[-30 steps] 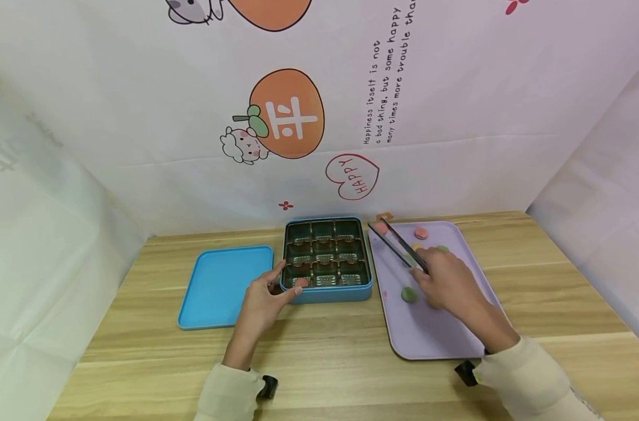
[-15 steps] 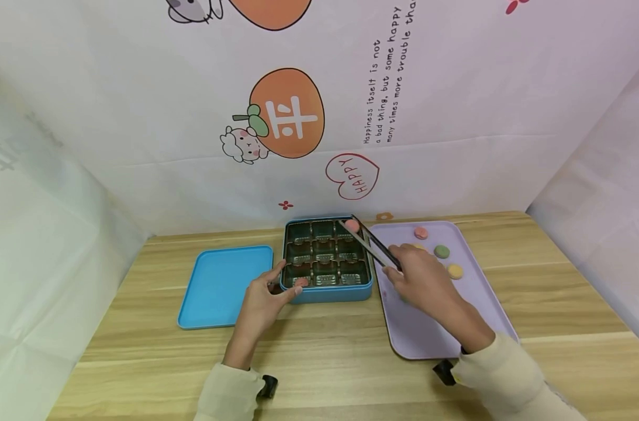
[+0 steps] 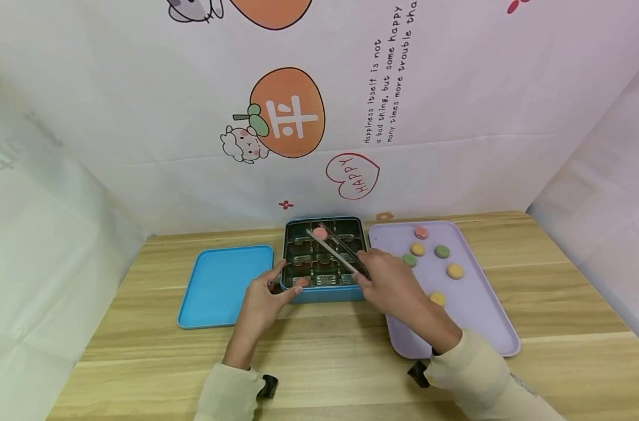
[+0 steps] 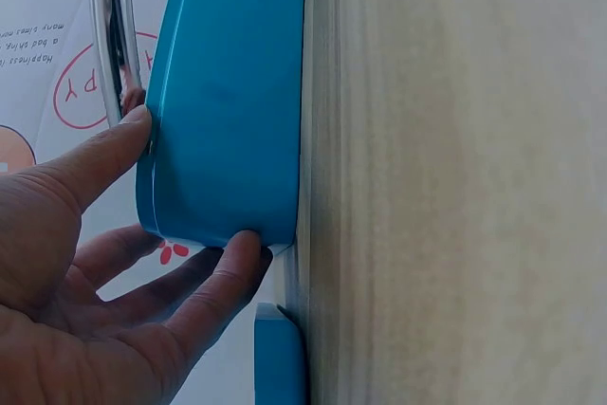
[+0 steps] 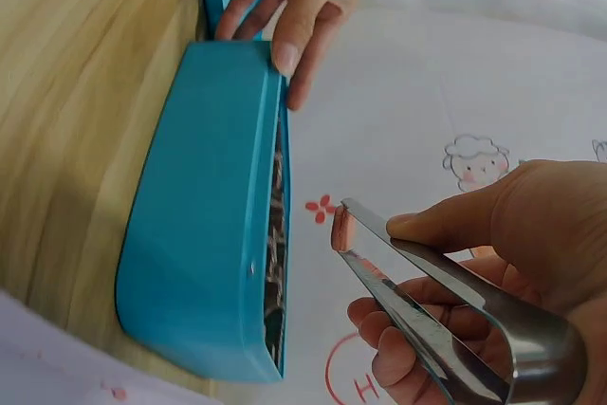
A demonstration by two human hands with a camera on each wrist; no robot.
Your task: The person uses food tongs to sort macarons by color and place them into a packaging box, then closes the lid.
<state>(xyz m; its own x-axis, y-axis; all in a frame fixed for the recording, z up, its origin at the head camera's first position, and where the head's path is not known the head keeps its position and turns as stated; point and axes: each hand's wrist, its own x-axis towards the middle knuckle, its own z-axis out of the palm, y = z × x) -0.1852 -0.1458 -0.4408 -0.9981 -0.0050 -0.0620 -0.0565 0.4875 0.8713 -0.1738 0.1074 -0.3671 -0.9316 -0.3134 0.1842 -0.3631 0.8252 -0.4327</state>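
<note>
Near the tabletop (image 3: 319,362)'s back edge, our left hand (image 3: 262,298) grips the blue box (image 3: 330,294)'s near-left corner, while our right hand (image 3: 390,282) pinches tongs (image 3: 332,252) holding a pink macaron (image 3: 320,234) above it.

Curtained booth (image 3: 608,193), printed cartoon cloth (image 3: 340,111), wooden table (image 3: 319,356)

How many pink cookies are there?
3: one round pink cookie between shiny metal tongs, another in the front-left compartment of the square blue box, and a third on the rectangular purple tray. The right hand may hide others.
</note>
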